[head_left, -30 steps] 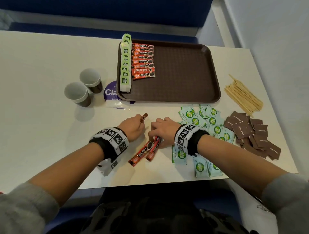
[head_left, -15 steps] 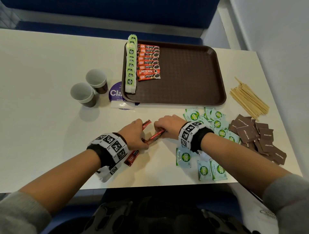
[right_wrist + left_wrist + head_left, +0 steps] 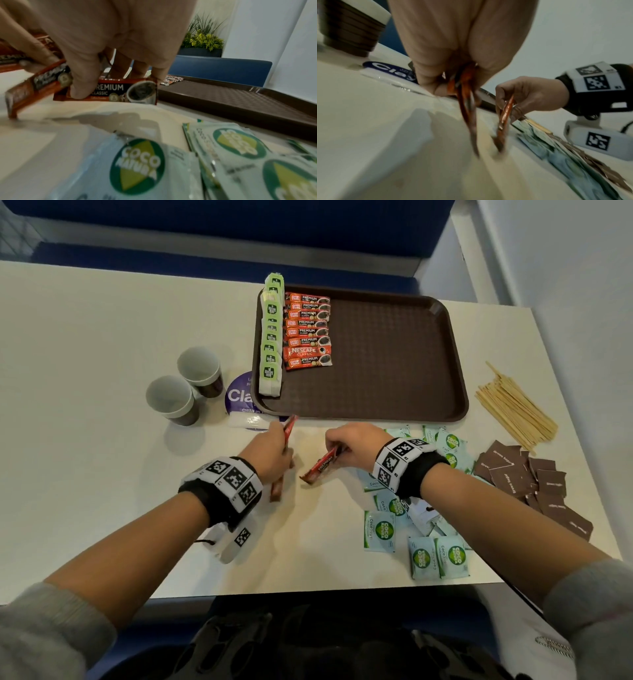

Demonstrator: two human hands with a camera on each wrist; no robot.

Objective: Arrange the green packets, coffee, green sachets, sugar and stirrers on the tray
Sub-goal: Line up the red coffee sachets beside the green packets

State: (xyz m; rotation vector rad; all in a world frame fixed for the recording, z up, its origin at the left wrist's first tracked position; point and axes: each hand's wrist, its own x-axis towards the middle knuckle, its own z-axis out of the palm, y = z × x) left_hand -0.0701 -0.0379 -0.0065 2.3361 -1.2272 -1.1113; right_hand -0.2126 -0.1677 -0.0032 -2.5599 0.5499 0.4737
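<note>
The brown tray holds a row of green packets along its left edge and a row of red coffee sticks beside them. Just in front of the tray, my left hand grips a small bunch of coffee sticks held nearly upright. To its right, my right hand pinches coffee sticks, and one slants down to the table. Green sachets lie scattered under and around my right wrist. Brown sugar packets and wooden stirrers lie at the right.
Two paper cups stand left of the tray. A purple-labelled pack lies partly under the tray's front left corner. A blue bench and a wall close off the far side, and the table's front edge is near my body.
The hands, close together over the loose coffee sticks before, have drawn apart. The left hand has moved toward the tray's front edge with its sticks, and the right hand has lifted its own.
</note>
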